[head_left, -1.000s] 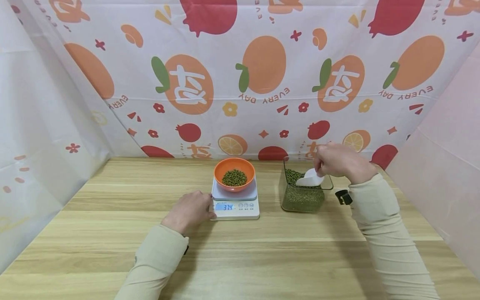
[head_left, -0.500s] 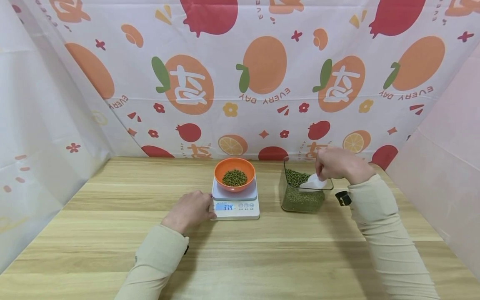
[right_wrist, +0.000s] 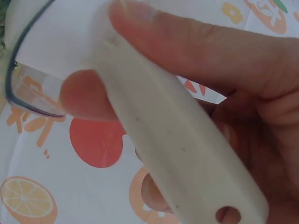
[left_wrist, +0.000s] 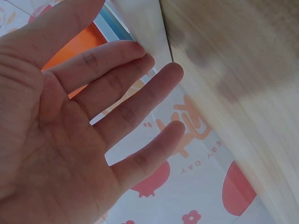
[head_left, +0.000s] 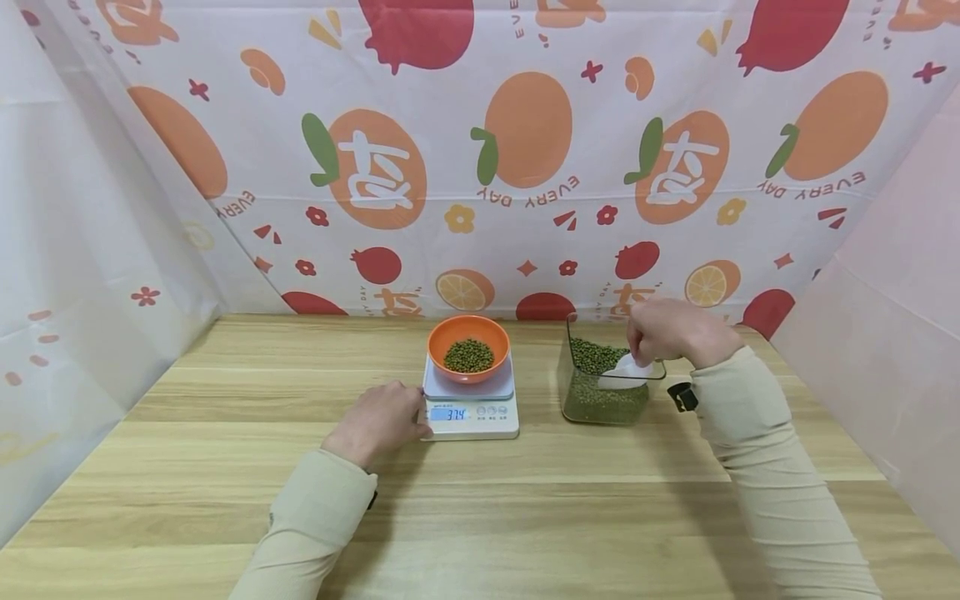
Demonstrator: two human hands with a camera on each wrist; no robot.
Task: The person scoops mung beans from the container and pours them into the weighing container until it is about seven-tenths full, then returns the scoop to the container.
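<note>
A white kitchen scale [head_left: 472,429] reads 37.4 on its display. On its platform sits an orange bowl [head_left: 442,337] with green mung beans [head_left: 468,357] in the bottom. My left hand [head_left: 380,419] touches the scale's left side; in the left wrist view its fingers [left_wrist: 135,112] are nearly straight and spread. To the right, a clear square container [head_left: 606,416] holds more mung beans [head_left: 596,357]. My right hand [head_left: 667,331] grips a white scoop [head_left: 624,375] by its handle, thumb on top in the right wrist view. The scoop's bowl is inside the container, at the beans.
The wooden table [head_left: 480,517] extends in front of the scale and container. Directly behind them hangs a fruit-print cloth [head_left: 457,250], with pale cloth sides [head_left: 97,250] at left and right.
My right hand and the scoop have moved slightly down and right within the container. My left hand, the bowl and the scale reading look the same.
</note>
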